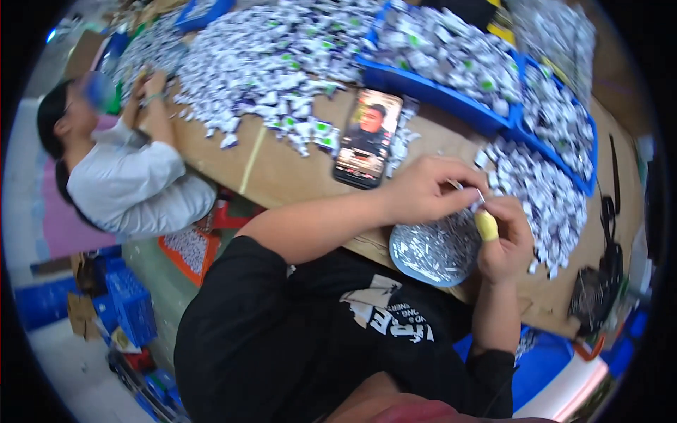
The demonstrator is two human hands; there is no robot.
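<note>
My left hand [429,189] and my right hand [509,236] meet over the near side of the table, fingertips pinched together. Between them is a small, thin white piece [481,195], too small to make out its kind. A yellow finger cover [486,224] sits on a digit of my right hand. Just below my hands stands a shallow bluish tray [417,276] with many tiny clear and white pieces in it. Beside my right hand spreads a heap of small white packets [546,204]. A phone [367,137] showing a video lies beyond my left forearm.
Blue bins [444,96] full of small packets line the far right. A wide pile of packets [268,53] covers the far table. At the left, another person [127,173] works with both hands at that pile. A black fan-like object [596,292] stands at the right edge.
</note>
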